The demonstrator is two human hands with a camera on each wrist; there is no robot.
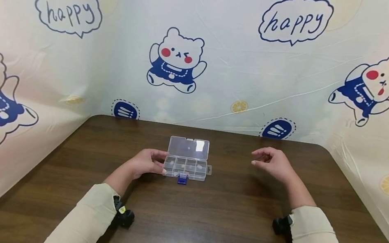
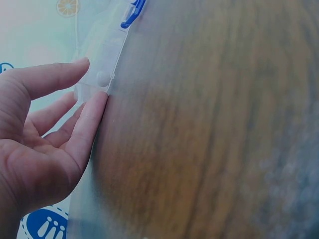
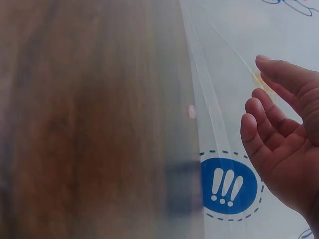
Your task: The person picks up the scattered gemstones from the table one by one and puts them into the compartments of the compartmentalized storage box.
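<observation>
A clear plastic compartment box [image 1: 185,168] lies on the table with its lid [image 1: 183,148] raised at the back. Several small pale items, too small to identify, are in its compartments. A blue latch [image 1: 182,178] hangs at the front edge. My left hand [image 1: 145,162] holds the box by its left end, with fingertips at the corners. The left wrist view shows the same hand [image 2: 47,122] against the box end. Off to the right, apart from the box, my right hand [image 1: 273,162] hovers with loosely bent fingers and nothing between them, as the right wrist view of the hand [image 3: 289,129] confirms.
The brown wooden table [image 1: 209,227] is bordered by a printed cloth backdrop [image 1: 225,59] at the back and on both sides. A small clear tab [image 1: 209,170] sticks out from the right end of the box. Black wrist cameras [image 1: 125,218] sit on both forearms.
</observation>
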